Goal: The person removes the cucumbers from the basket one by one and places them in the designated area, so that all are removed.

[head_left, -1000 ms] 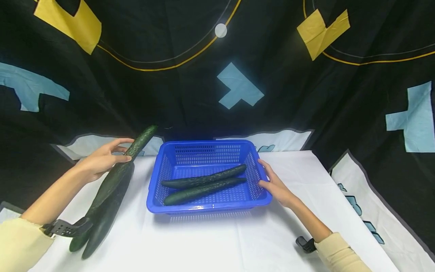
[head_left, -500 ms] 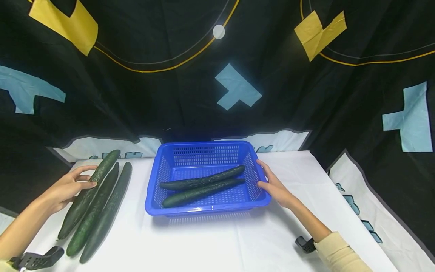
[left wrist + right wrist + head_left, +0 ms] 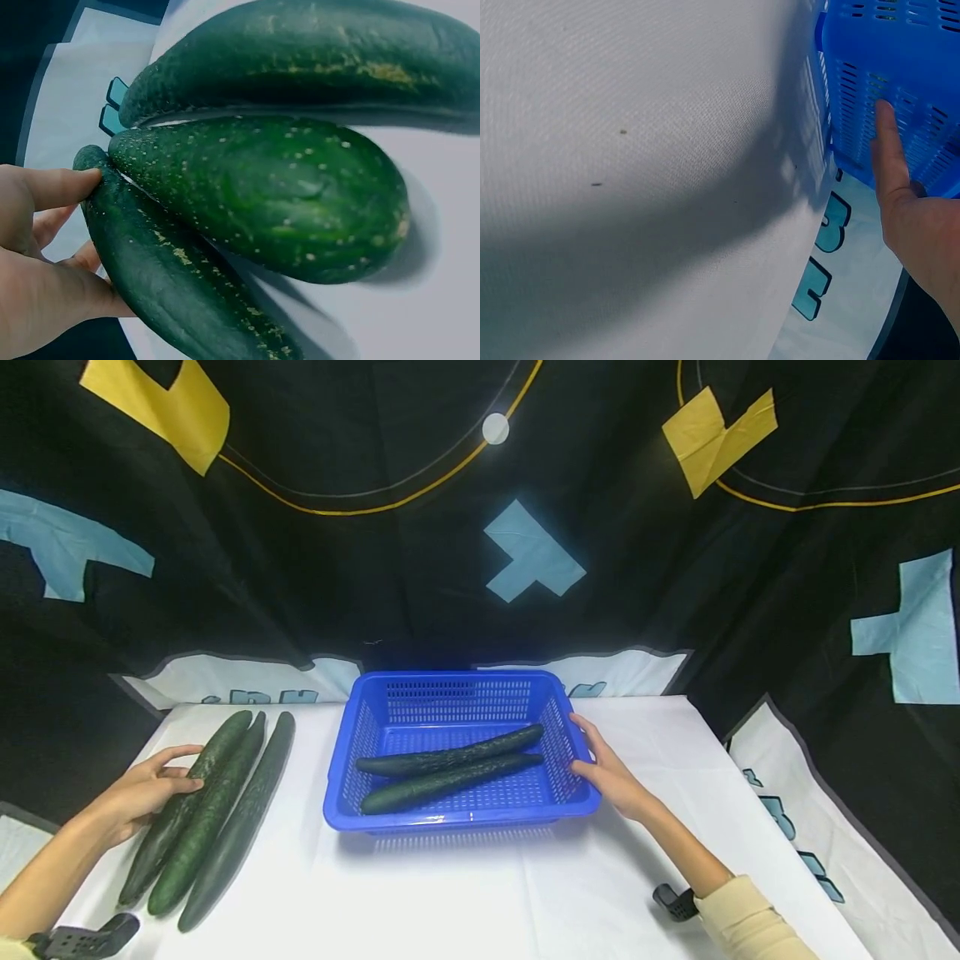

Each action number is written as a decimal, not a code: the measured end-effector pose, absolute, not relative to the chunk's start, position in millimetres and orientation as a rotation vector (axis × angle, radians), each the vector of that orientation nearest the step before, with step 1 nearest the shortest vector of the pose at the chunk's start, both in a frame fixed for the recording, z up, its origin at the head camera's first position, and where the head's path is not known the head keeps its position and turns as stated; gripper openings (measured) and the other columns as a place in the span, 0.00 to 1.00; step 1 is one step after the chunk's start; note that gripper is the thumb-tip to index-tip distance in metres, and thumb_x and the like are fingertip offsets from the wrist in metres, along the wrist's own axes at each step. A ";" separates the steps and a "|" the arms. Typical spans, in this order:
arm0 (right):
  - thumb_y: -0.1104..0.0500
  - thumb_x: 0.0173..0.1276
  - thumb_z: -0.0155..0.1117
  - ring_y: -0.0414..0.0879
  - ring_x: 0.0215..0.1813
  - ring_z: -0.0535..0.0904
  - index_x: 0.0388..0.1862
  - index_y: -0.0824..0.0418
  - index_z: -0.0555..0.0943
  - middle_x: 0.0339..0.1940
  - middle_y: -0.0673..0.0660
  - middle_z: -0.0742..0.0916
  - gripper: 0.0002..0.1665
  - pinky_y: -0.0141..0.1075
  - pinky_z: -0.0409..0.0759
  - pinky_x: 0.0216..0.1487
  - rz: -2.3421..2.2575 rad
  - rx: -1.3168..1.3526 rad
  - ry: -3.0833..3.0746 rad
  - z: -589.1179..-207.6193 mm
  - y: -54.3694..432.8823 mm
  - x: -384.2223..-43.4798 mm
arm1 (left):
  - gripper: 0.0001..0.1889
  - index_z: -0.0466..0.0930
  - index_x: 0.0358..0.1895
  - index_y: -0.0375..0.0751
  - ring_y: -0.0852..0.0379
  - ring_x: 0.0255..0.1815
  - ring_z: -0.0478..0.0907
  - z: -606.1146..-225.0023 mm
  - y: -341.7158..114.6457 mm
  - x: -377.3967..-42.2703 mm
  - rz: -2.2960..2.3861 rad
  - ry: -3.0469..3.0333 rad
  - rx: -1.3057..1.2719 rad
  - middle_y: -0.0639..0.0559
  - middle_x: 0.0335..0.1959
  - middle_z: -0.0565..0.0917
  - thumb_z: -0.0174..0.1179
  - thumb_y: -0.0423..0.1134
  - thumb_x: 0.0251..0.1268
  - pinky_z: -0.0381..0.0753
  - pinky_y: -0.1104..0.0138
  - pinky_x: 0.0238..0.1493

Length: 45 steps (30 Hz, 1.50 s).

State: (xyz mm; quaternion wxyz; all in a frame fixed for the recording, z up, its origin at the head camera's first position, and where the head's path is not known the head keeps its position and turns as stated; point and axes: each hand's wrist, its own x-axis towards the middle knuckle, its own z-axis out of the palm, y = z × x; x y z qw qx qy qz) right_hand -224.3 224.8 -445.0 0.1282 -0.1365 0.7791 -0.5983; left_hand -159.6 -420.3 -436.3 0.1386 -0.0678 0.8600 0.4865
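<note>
Holding the leftmost cucumber (image 3: pixel 167 829) between thumb and fingers, our left hand (image 3: pixel 142 793) is at the left of the white surface (image 3: pixel 420 893), where two more cucumbers (image 3: pixel 243 818) lie alongside. Our right hand (image 3: pixel 615 779), fingers extended, touches the blue basket's (image 3: pixel 465 817) right side; inside, we see another cucumber pair (image 3: pixel 450 783).
</note>
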 end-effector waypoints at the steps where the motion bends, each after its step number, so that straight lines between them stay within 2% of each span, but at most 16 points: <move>1: 0.71 0.68 0.51 0.68 0.77 0.49 0.83 0.53 0.44 0.80 0.70 0.51 0.49 0.63 0.56 0.71 -1.741 -0.390 2.267 -445.7 225.1 -224.2 | 0.38 0.37 0.75 0.29 0.22 0.59 0.65 -437.2 -421.1 -160.1 1.401 2.486 -0.201 0.14 0.66 0.49 0.52 0.39 0.77 0.78 0.42 0.45; 10: 0.71 0.69 0.50 0.69 0.77 0.49 0.83 0.53 0.43 0.80 0.70 0.51 0.49 0.64 0.55 0.71 -1.746 -0.395 2.260 -447.7 225.7 -222.6 | 0.40 0.36 0.75 0.26 0.18 0.63 0.60 -448.9 -422.2 -159.5 1.357 2.482 -0.239 0.13 0.67 0.49 0.53 0.41 0.76 0.72 0.32 0.51; 15: 0.72 0.68 0.50 0.69 0.77 0.50 0.83 0.54 0.44 0.80 0.70 0.52 0.48 0.63 0.56 0.70 -1.759 -0.398 2.263 -448.3 227.1 -222.2 | 0.43 0.36 0.75 0.25 0.16 0.66 0.53 -447.9 -420.1 -162.3 1.310 2.486 -0.233 0.12 0.68 0.47 0.55 0.43 0.75 0.64 0.29 0.57; 17: 0.71 0.69 0.50 0.68 0.77 0.49 0.83 0.54 0.44 0.80 0.70 0.51 0.48 0.64 0.55 0.71 -1.755 -0.399 2.268 -448.4 227.6 -222.2 | 0.42 0.37 0.75 0.24 0.16 0.66 0.54 -446.1 -419.6 -163.1 1.270 2.501 -0.232 0.12 0.68 0.49 0.55 0.43 0.75 0.64 0.29 0.57; 20: 0.71 0.69 0.50 0.68 0.78 0.47 0.83 0.55 0.44 0.80 0.70 0.51 0.48 0.64 0.52 0.71 -1.750 -0.415 2.273 -448.3 227.9 -222.6 | 0.40 0.42 0.73 0.21 0.18 0.63 0.62 -442.7 -420.3 -164.4 1.188 2.560 -0.190 0.12 0.64 0.59 0.54 0.43 0.75 0.70 0.34 0.55; 24: 0.71 0.69 0.50 0.68 0.77 0.48 0.83 0.55 0.44 0.80 0.69 0.51 0.48 0.64 0.52 0.71 -1.745 -0.425 2.277 -447.6 227.6 -223.6 | 0.36 0.46 0.70 0.17 0.18 0.60 0.65 -435.1 -420.7 -166.3 1.101 2.629 -0.127 0.13 0.59 0.65 0.51 0.43 0.76 0.72 0.36 0.54; 30: 0.71 0.69 0.50 0.68 0.78 0.48 0.83 0.54 0.45 0.80 0.69 0.51 0.47 0.64 0.52 0.71 -1.735 -0.412 2.287 -446.8 226.2 -224.1 | 0.35 0.44 0.71 0.17 0.14 0.61 0.58 -413.5 -413.3 -169.0 1.103 2.676 -0.078 0.12 0.62 0.60 0.48 0.43 0.78 0.68 0.31 0.54; 32: 0.71 0.69 0.50 0.68 0.78 0.48 0.83 0.54 0.44 0.80 0.69 0.51 0.47 0.64 0.52 0.72 -1.729 -0.415 2.288 -446.5 225.9 -224.3 | 0.35 0.45 0.72 0.19 0.14 0.61 0.56 -403.0 -403.5 -168.9 1.121 2.700 -0.037 0.12 0.63 0.57 0.48 0.43 0.79 0.65 0.28 0.53; 36: 0.71 0.69 0.50 0.68 0.78 0.47 0.83 0.54 0.44 0.80 0.69 0.51 0.47 0.65 0.51 0.72 -1.721 -0.420 2.298 -445.5 226.3 -225.1 | 0.35 0.47 0.74 0.24 0.17 0.62 0.59 -379.0 -365.2 -173.0 1.142 2.748 0.095 0.17 0.65 0.58 0.52 0.43 0.77 0.63 0.27 0.52; 41: 0.71 0.68 0.51 0.68 0.77 0.51 0.82 0.55 0.45 0.79 0.70 0.53 0.47 0.63 0.54 0.71 -1.727 -0.414 2.299 -445.1 226.6 -226.8 | 0.36 0.52 0.76 0.32 0.25 0.63 0.69 -351.7 -304.1 -185.3 1.182 2.691 0.219 0.24 0.68 0.64 0.56 0.44 0.74 0.70 0.34 0.57; 45: 0.72 0.68 0.51 0.67 0.77 0.49 0.82 0.55 0.45 0.80 0.69 0.52 0.47 0.63 0.52 0.72 -1.712 -0.419 2.300 -445.7 225.3 -226.6 | 0.35 0.56 0.75 0.35 0.30 0.62 0.72 -339.3 -264.1 -194.8 1.246 2.619 0.297 0.28 0.68 0.68 0.59 0.43 0.72 0.76 0.42 0.56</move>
